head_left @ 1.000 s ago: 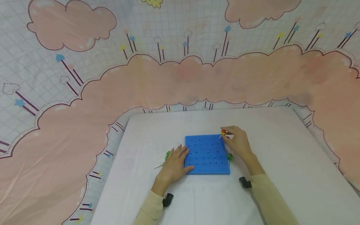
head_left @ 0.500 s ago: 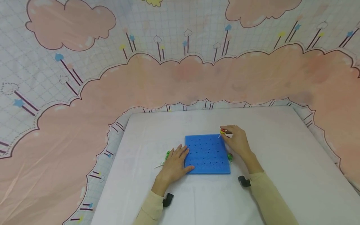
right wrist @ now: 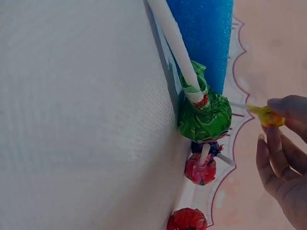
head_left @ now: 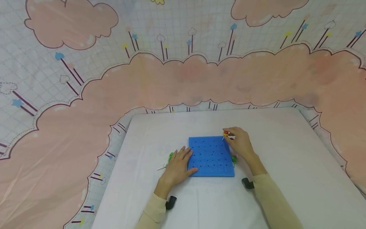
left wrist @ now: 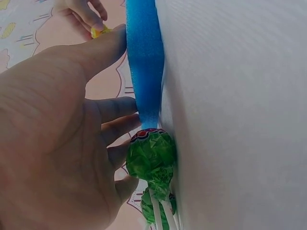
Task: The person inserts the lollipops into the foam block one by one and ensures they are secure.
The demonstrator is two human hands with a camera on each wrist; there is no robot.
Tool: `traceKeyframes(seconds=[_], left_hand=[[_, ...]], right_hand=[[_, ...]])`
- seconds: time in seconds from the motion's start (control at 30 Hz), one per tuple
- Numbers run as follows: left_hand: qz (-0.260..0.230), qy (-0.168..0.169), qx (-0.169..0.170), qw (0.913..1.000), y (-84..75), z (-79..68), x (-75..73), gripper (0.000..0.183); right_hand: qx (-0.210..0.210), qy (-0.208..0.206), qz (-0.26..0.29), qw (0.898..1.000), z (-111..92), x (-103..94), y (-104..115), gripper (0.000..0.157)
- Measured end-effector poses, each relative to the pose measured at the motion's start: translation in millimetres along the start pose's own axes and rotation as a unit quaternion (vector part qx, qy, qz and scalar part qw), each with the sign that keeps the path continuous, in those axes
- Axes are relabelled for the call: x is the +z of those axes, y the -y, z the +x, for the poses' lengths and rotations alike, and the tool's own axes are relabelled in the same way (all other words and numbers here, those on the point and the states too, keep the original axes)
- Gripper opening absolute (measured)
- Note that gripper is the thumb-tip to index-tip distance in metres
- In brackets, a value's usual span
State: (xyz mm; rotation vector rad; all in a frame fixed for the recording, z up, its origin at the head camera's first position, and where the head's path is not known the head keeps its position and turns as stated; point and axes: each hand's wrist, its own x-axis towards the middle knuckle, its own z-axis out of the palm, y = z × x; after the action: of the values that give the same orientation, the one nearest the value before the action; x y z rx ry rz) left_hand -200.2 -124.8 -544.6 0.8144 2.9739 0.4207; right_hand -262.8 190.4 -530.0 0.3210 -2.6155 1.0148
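A blue foam board [head_left: 211,156] with rows of small holes lies on the table. My left hand [head_left: 178,168] rests along its left edge with fingers extended, the thumb on the near left corner. At the board's far right corner, my right hand [head_left: 241,141] pinches a yellow-and-red wrapped lollipop [head_left: 226,134] by its head. Its white stick points down at the corner; whether the tip sits in a hole cannot be made out. Green lollipops [left wrist: 152,155] lie beneath the left palm. Another green lollipop [right wrist: 206,117] lies against the board's right side.
Beyond that green lollipop, the right wrist view shows a pink lollipop [right wrist: 200,168] and a red lollipop [right wrist: 187,220]. A white cloth covers the table [head_left: 148,133]. Behind it hangs a patterned curtain [head_left: 183,79]. Black wrist-camera mounts [head_left: 247,183] stick out from both sleeves.
My right hand has shifted very slightly left with the yellow-and-red lollipop still pinched. The left hand and the board hold their places.
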Motion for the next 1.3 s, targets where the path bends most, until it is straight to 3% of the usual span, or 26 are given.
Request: traceKeyframes(seconds=[0.3, 1.3], left_hand=[[-0.004, -0.002, -0.001, 1.0, 1.2, -0.5, 2.5, 0.083], [-0.003, 0.005, -0.004, 1.0, 0.2, -2.7, 0.5, 0.085]], right_hand=[[-0.012, 0.018, 0.0, 1.0, 3.8, 3.1, -1.3, 0.037], [-0.029, 0.01, 0.005, 1.0, 3.4, 5.9, 1.1, 0.036]])
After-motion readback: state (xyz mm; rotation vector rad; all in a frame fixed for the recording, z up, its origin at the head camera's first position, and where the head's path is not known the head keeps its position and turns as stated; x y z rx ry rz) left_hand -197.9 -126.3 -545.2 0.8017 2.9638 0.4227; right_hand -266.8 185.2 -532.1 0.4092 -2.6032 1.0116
